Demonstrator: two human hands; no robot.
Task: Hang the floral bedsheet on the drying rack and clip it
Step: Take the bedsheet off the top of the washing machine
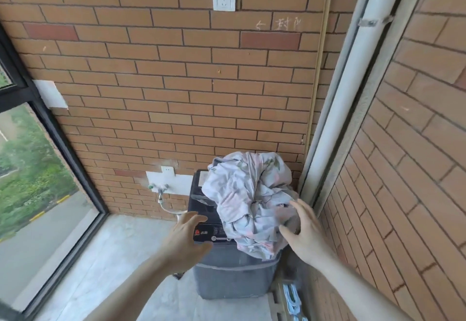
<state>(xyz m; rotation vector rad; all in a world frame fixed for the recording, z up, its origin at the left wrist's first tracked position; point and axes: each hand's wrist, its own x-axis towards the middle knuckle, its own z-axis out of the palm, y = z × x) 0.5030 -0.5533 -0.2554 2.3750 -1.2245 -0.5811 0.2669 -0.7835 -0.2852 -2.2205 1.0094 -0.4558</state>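
Bedsheet (248,202) is bunched in a heap on top of the washer (227,270), nothing hung yet and no rack in sight. Both hands reach in with fingers spread and holding nothing: right hand (306,232) is just at the heap's right edge, left hand (185,238) is off to its left by the control panel. Behind are a tap (158,189), brick wall, and a pipe (353,88) crowding the right side.

Crumpled floral bedsheet (248,201) atop washing machine (222,265); hands apart.
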